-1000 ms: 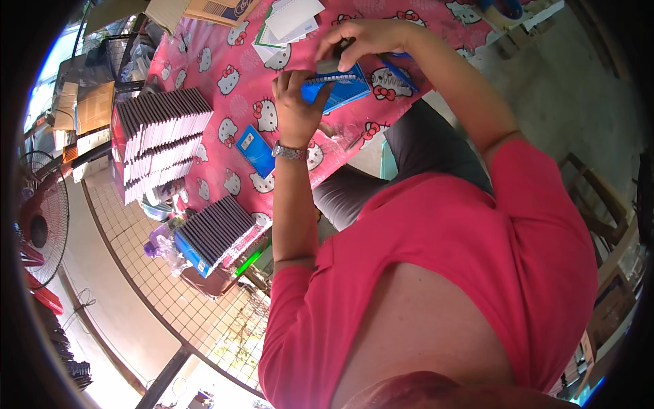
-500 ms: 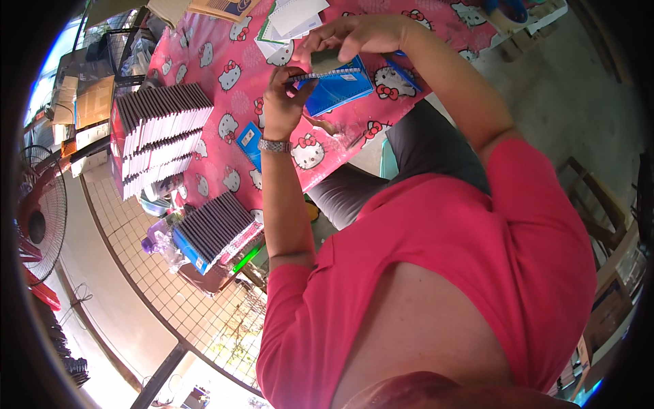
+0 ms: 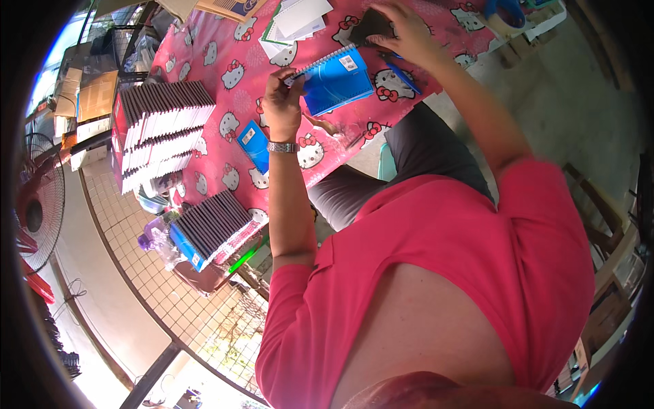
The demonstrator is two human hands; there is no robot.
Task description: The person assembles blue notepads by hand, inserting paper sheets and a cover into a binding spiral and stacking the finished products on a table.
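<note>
My left hand (image 3: 281, 102), with a metal watch at the wrist, pinches the left end of a blue spiral notebook (image 3: 337, 82) by its bound edge. The notebook lies with its blue cover up, over at least one more blue notebook or cover on the pink table. To its right my right hand (image 3: 409, 39) is closed on a dark, flat, roughly rectangular piece (image 3: 371, 29), held apart from the notebook. I cannot make out what that piece is. A blue-handled tool (image 3: 402, 76) lies below my right hand.
Another blue notebook (image 3: 254, 146) lies by my left wrist. Tall stacks of bound notebooks (image 3: 163, 129) stand at the left, with a lower stack (image 3: 212, 223) nearer. Loose white papers (image 3: 300, 20) lie at the back. A fan (image 3: 37, 204) stands far left.
My right hand has moved right and away from the notebook with the dark piece. The notebook's cover and spiral edge now show more fully. My left hand still pinches its end.
</note>
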